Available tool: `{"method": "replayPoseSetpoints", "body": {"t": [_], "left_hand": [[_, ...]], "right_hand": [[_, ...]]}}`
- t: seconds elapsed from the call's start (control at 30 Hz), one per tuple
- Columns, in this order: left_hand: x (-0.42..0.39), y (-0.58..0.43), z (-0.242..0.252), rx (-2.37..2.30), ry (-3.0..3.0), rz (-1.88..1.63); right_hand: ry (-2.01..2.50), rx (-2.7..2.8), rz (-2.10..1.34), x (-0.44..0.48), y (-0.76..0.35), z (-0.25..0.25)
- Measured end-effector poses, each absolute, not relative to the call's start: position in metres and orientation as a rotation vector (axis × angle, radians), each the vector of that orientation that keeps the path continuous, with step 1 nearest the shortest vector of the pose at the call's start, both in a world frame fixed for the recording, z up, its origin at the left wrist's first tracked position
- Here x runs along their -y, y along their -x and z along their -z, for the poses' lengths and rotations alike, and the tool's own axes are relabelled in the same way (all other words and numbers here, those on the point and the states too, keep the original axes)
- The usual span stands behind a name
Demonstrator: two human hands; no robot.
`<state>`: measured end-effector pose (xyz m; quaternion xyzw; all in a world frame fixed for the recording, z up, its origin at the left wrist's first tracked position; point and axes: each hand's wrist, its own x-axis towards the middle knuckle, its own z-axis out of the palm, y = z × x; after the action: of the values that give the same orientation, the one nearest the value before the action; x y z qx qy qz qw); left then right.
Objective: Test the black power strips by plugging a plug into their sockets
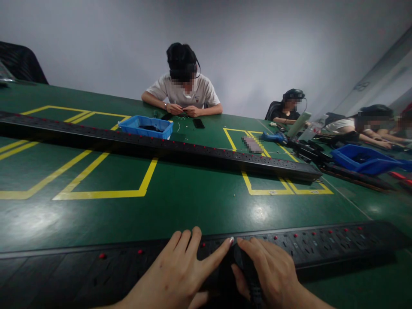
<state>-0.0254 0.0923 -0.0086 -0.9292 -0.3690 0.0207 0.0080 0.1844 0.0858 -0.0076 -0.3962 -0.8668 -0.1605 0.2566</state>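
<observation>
A long black power strip (322, 244) with sockets and red buttons runs across the table in front of me. My left hand (174, 268) grips it, fingers curled over the far edge and index finger stretched along the top; its thumb shows only partly below. Just to the right, my right hand (273, 264) closes around a black plug (247, 268) with a ribbed cord end, pressed against the strip's top. Both index fingertips nearly meet there. The plug's front is hidden, so I cannot tell whether it sits in a socket.
A second long black power strip (193, 152) lies farther back on the green table (199, 197), with yellow tape rectangles beneath. Behind it are a blue tray (144, 133) holding black parts and a pixelated flat object (252, 144). Co-workers sit opposite and rightward, near a blue bin (363, 161).
</observation>
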Motion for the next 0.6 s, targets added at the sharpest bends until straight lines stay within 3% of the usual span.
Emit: {"method": "replayPoseSetpoints", "body": {"t": [0.6], "left_hand": [[-0.0907, 0.0272, 0.0102, 1.113, 2.863, 0.055]], "right_hand": [[1.034, 2.338, 0.444, -0.0868, -0.186, 0.0132]]}}
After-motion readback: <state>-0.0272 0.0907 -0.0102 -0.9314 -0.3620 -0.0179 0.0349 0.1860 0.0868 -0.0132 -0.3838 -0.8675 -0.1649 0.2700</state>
